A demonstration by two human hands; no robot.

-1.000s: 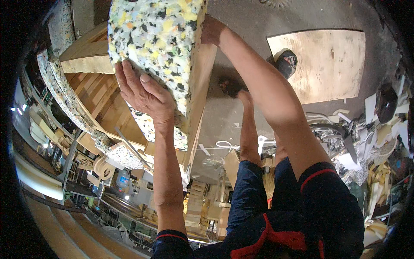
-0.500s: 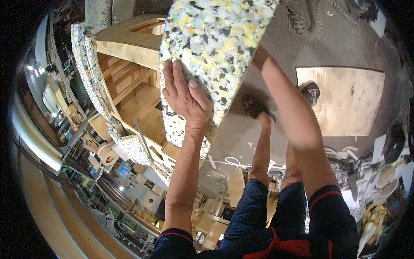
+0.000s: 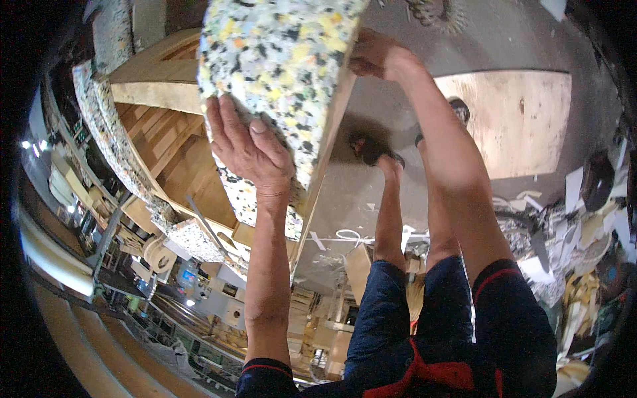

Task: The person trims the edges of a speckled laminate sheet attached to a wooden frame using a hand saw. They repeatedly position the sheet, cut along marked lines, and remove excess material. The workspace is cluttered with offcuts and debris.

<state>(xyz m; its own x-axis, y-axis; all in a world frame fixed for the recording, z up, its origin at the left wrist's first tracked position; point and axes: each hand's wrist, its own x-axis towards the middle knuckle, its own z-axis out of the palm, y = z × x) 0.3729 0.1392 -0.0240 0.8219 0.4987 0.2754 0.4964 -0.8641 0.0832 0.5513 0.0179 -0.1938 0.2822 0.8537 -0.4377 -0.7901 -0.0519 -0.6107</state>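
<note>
A speckled multicoloured foam sheet [image 3: 285, 73] lies over a wooden piece whose pale edge [image 3: 337, 113] shows along its right side. My left hand [image 3: 251, 146] rests on the foam near its left edge, fingers stretched out and lying flat. My right hand [image 3: 379, 56] is at the right edge of the foam-covered piece, its fingers bent against the wood; the fingertips are partly hidden. To the left, partly beneath the foam-covered piece, stands an open wooden furniture frame [image 3: 156, 93] with slats inside and a strip of speckled foam [image 3: 109, 132] along its outer left side.
A plywood sheet [image 3: 517, 126] lies on the floor at the right, with one of my feet at its left edge. A coiled hose [image 3: 441, 16] is at the far end. Scraps and offcuts [image 3: 551, 265] are heaped at the lower right; wooden parts [image 3: 159, 255] clutter the lower left.
The view has shifted, so the furniture frame and foam appear further left. More of my right hand shows at the wooden edge. My left hand stays flat on the foam.
</note>
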